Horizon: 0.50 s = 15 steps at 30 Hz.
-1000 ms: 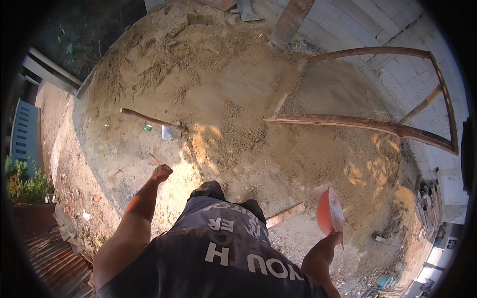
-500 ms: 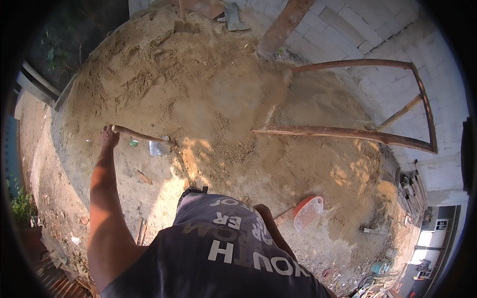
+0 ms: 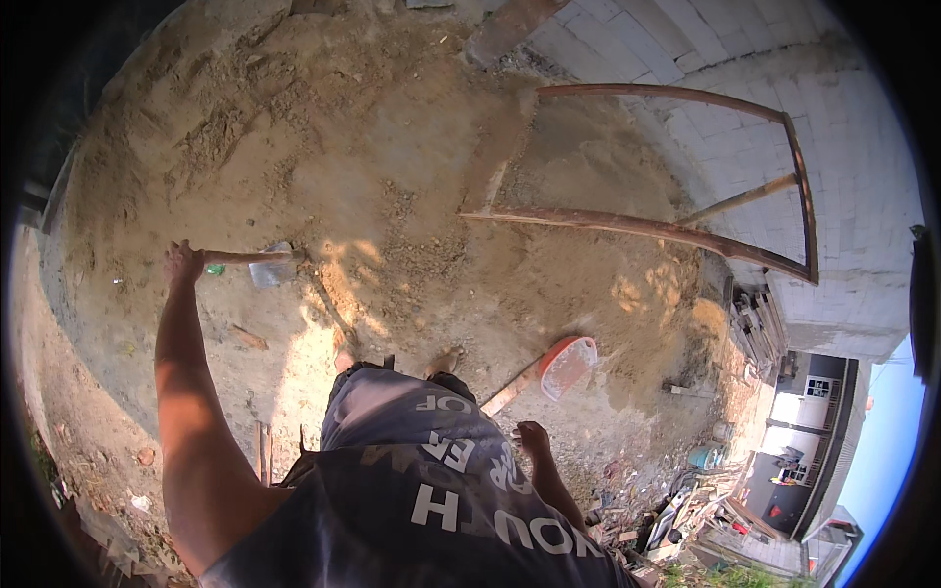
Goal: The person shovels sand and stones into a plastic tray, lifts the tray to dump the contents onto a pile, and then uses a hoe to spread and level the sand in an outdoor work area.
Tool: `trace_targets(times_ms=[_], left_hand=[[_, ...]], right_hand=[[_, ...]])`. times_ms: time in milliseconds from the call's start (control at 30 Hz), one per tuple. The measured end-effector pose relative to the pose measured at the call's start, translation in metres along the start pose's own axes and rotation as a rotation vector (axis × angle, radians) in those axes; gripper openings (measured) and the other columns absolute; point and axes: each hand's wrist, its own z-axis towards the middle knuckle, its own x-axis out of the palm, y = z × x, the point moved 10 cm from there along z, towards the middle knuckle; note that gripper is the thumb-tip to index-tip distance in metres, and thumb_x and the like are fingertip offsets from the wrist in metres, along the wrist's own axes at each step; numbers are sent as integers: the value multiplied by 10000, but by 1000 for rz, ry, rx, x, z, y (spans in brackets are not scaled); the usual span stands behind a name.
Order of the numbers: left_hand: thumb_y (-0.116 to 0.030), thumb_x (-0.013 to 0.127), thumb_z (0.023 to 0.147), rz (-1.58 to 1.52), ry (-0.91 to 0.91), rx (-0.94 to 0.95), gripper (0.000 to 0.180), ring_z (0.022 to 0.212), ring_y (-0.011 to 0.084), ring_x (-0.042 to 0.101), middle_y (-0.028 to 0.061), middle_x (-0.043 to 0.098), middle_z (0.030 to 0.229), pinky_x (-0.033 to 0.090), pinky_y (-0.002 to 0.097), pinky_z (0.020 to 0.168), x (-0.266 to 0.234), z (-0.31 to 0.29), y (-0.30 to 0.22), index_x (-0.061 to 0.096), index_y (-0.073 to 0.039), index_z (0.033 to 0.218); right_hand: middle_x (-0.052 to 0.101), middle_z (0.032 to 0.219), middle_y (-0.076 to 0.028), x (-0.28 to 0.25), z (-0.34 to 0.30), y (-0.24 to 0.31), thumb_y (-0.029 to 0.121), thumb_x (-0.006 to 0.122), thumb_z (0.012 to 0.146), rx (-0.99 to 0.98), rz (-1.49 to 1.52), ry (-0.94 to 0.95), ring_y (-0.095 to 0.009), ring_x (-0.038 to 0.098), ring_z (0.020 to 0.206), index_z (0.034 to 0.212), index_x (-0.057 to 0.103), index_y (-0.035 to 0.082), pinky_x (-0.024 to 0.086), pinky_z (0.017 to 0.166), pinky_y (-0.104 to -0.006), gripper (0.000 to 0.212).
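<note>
My left hand (image 3: 183, 263) is stretched out to the left, its fingers wrapped round the end of a wooden-handled tool (image 3: 235, 258). The handle slants down to the ground, where a pale flat piece (image 3: 272, 271) shows beside its far end. Whether that piece is the tool's blade or lies loose, I cannot tell. My right hand (image 3: 532, 438) hangs by my right side with its fingers curled and nothing seen in them. Just beyond it lies a red and whitish shovel (image 3: 569, 367) with a wooden handle.
A wooden frame (image 3: 598, 220) leans against the pale block wall (image 3: 730, 118) on the right. Sand and soil (image 3: 363, 147) spread ahead of me. A small green scrap (image 3: 214, 269) lies near the tool. Stacked wood (image 3: 758, 323) and scattered debris (image 3: 686, 510) sit at the right.
The view has shifted, so the ground and frame appear further left and higher. My right hand has come into view beside my body. The left hand keeps its grip on the handle.
</note>
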Motion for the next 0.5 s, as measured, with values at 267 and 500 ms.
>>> trace_targets(times_ms=[267,500], left_hand=[[-295,652,822,-289,641,108,411,650,338,672,196,677,881,559,403,547,112,-57,-61,605,27,1074],[-46,588,860,-1174,1081,-382,172,441,180,490,68,471,568,409,292,387,206,-221,-115,464,-34,742]], right_hand=[[696,907,-132,32,-40,79,296,591,887,-637,-483,14,-211,671,722,1031,652,30,523,658,-344,309],[687,949,-137,97,13,164,299,551,889,-464,-173,259,-271,667,885,1009,657,23,508,806,-358,319]])
